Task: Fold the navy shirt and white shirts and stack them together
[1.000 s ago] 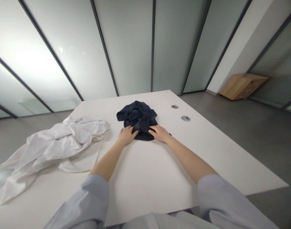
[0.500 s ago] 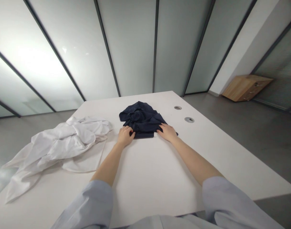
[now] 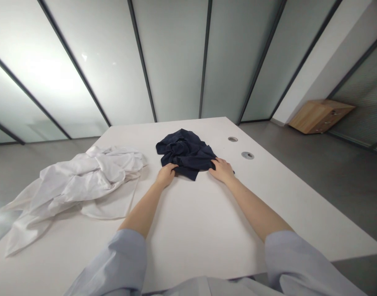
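A crumpled dark navy garment [image 3: 188, 152] lies near the middle of the table; its exact kind is hidden by the folds. At its near left edge my left hand [image 3: 166, 174] is closed on the fabric, thumb towards the cloth. My right hand [image 3: 222, 169] grips the near right edge, with its fingers over the cloth. A flap of the garment hangs towards me between the two hands, lying on the tabletop. To the left of my left hand, untouched, is a rumpled heap of white cloth [image 3: 80, 179].
The white table [image 3: 201, 230] has two round cable grommets [image 3: 247, 155] on its right side. Frosted glass panels [image 3: 173, 61] with dark frames stand beyond it. A wooden drawer cabinet [image 3: 319, 116] sits on the grey floor at the far right.
The near flap of the navy garment has shifted from a straight edge to a slanted corner. My hands stay at its edges, the right one slightly further right. The view has tilted slightly.
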The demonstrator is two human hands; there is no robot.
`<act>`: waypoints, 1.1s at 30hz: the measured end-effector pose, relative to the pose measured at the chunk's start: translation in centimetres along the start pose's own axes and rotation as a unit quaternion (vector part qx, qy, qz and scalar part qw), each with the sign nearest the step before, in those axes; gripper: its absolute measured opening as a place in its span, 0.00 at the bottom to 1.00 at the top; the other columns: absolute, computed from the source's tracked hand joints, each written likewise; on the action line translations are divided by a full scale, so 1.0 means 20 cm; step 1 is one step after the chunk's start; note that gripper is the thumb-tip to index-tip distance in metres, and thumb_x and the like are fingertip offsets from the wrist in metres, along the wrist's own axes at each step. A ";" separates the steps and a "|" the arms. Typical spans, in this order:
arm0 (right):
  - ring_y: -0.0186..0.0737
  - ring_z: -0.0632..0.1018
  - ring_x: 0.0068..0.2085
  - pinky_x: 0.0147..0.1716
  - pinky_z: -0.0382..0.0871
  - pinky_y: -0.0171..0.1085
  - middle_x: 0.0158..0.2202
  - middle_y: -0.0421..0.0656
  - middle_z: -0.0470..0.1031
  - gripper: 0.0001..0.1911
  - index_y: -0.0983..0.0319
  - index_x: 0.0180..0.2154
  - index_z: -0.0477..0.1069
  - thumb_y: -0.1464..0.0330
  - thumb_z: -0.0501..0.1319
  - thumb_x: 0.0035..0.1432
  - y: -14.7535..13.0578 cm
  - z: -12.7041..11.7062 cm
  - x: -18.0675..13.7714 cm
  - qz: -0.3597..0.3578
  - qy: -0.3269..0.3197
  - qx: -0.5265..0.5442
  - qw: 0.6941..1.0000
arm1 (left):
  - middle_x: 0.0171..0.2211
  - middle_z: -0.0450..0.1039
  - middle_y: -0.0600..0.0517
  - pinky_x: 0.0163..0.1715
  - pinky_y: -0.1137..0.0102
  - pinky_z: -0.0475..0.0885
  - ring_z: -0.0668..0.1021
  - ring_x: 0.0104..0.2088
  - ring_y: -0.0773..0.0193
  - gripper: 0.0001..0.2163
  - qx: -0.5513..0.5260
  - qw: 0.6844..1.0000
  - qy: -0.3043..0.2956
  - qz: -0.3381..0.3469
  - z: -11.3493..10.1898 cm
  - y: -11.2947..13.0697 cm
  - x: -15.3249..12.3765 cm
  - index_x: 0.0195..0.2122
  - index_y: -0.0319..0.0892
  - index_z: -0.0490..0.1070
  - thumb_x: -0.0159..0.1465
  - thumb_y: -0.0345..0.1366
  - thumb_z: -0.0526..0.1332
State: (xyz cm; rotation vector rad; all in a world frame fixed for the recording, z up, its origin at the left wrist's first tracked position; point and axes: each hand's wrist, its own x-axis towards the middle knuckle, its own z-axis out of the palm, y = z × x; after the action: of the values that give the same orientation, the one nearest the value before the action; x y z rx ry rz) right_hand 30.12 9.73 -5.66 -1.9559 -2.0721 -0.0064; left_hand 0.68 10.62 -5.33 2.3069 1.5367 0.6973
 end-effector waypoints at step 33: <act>0.44 0.77 0.41 0.42 0.71 0.42 0.36 0.42 0.77 0.12 0.57 0.34 0.69 0.59 0.55 0.49 0.21 0.03 0.10 0.114 0.159 0.595 0.780 | 0.31 0.79 0.48 0.35 0.66 0.71 0.79 0.33 0.57 0.16 -0.077 0.993 0.026 -0.080 -0.08 -0.04 0.01 0.33 0.44 0.74 0.60 0.51 0.57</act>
State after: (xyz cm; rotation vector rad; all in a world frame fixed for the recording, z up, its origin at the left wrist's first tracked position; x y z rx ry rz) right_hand 33.97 12.09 -6.66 -1.2000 -1.0573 0.7668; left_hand -0.70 11.06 -4.35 2.0441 1.6095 0.8077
